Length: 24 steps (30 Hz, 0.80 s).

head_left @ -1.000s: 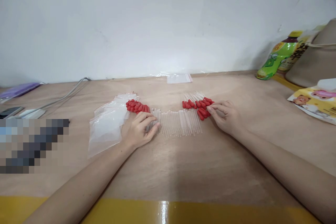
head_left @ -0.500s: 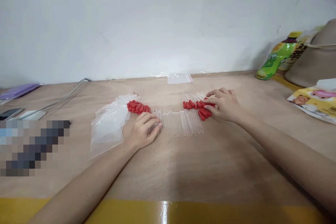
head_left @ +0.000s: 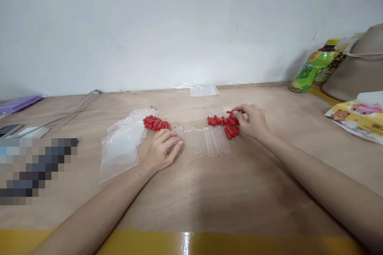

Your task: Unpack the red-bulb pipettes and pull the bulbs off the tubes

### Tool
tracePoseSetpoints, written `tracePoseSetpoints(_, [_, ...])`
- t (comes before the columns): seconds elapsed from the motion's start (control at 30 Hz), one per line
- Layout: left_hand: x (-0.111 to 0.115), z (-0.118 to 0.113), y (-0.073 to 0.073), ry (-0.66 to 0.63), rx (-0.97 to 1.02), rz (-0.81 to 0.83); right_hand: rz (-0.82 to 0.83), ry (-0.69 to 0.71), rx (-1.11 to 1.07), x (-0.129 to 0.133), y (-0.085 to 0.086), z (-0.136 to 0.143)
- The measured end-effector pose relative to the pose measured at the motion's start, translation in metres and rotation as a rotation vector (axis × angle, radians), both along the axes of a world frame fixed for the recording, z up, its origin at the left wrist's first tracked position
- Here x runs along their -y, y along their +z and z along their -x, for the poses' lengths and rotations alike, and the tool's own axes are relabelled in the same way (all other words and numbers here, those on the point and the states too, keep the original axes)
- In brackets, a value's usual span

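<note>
A row of clear thin tubes (head_left: pixel 206 141) lies side by side on the table. At the row's left end my left hand (head_left: pixel 164 149) rests with its fingers curled round some tubes. Just behind that hand is a pile of red rubber bulbs (head_left: pixel 156 122). My right hand (head_left: pixel 250 119) pinches a red bulb (head_left: pixel 229 112) between thumb and fingers; whether a tube is joined to it I cannot tell. Beside and below it lie several more red bulbs (head_left: pixel 231 131). Slender pale tips (head_left: pixel 218 110) stick out behind a line of bulbs (head_left: pixel 214 120), like droppers.
Clear plastic bags (head_left: pixel 121 147) are fanned out at the left, and another small bag stack (head_left: pixel 204 91) lies by the wall. A grey cable (head_left: pixel 72 111) and a phone (head_left: pixel 10 130) are far left. A green bottle (head_left: pixel 312 67) and a yellow packet (head_left: pixel 356 117) are at the right.
My right hand has drawn its fingers together and lifted a red bulb slightly, toward the back of the group. My left hand stays at the tubes. The view has shifted slightly.
</note>
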<state>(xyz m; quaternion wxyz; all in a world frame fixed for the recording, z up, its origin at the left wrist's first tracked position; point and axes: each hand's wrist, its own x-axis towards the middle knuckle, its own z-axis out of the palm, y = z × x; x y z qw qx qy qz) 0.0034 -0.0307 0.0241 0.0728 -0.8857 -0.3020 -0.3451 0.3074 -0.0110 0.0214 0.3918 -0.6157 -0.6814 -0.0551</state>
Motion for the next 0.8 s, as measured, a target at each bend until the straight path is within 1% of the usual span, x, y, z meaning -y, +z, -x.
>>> tracePoseSetpoints(0.07, [0.0,0.0,0.0,-0.002,-0.002,-0.007,-0.057,0.007,-0.076,0.001,0.001,0.0])
tracePoseSetpoints(0.13, [-0.001,0.001,0.0,0.002,0.006,-0.025,-0.128,0.066,-0.134,0.006,0.004,0.002])
tracePoseSetpoints(0.23, [0.0,0.003,-0.002,0.034,0.035,-0.071,-0.17,0.229,-0.183,0.024,0.006,0.01])
tracePoseSetpoints(0.33, [0.003,0.002,-0.003,0.056,0.048,-0.118,-0.124,0.43,-0.187,0.047,0.002,0.021])
tracePoseSetpoints(0.4, [0.006,-0.002,-0.002,0.024,0.002,-0.14,-0.1,0.553,-0.175,0.061,-0.005,0.029])
tracePoseSetpoints(0.47, [0.009,-0.007,-0.002,-0.036,-0.074,-0.17,-0.084,0.633,-0.162,0.069,-0.012,0.034])
tracePoseSetpoints(0.57, [0.011,-0.015,-0.005,-0.128,-0.147,-0.228,-0.084,0.685,-0.144,0.073,-0.02,0.037])
tracePoseSetpoints(0.67, [0.012,-0.02,-0.011,-0.199,-0.139,-0.224,-0.094,0.69,-0.124,0.071,-0.023,0.036])
tracePoseSetpoints(0.8, [0.014,-0.022,-0.017,-0.221,-0.099,-0.189,-0.077,0.669,0.0,0.07,-0.021,0.038])
